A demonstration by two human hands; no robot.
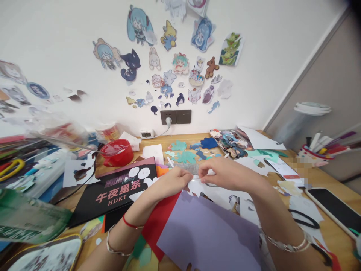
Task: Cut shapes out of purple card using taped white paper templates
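My left hand [177,180] is closed in a pinch at the middle of the desk. A small white paper cutout [194,187] shows right at its fingertips. Close to its right, my right hand [222,174] has its fingers bent into a pinch, and whatever is between them is too small to make out. Below both hands lies a large purple sheet of paper [208,229], overlapping a red sheet [160,220]. White paper with cut-out gaps [222,195] spreads under my right hand.
A black box [113,195] and a red bowl [117,152] stand left, near a green bottle [31,216]. Teal paper scraps [184,156] lie behind my hands. At right are a phone [332,209], black scissors handles [306,219] and a pen cup [314,156].
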